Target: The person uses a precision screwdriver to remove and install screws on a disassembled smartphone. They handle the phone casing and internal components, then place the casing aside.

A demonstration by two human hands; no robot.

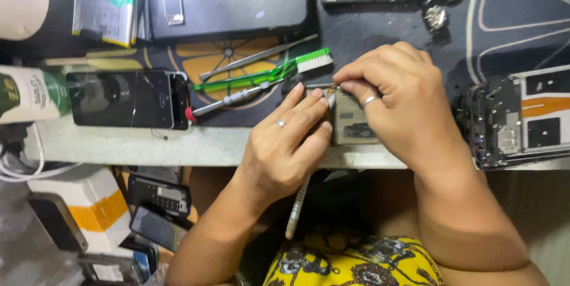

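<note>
Phone part (351, 124) is lying at the workbench (148, 143) front edge, the left hand (291, 143) steadying it with fingers together, the right hand (395, 99) pinching tweezers (320, 86) above it.

A dark-matted workbench (148, 146) carries a phone (127, 99), tweezers (258, 56) and a brush (261, 75).

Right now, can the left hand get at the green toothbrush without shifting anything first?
Probably yes. The left hand sits just below the green toothbrush, with only a screwdriver lying between them, flat on the mat. But its fingers are busy steadying the small phone part, so it would have to let go.
</note>
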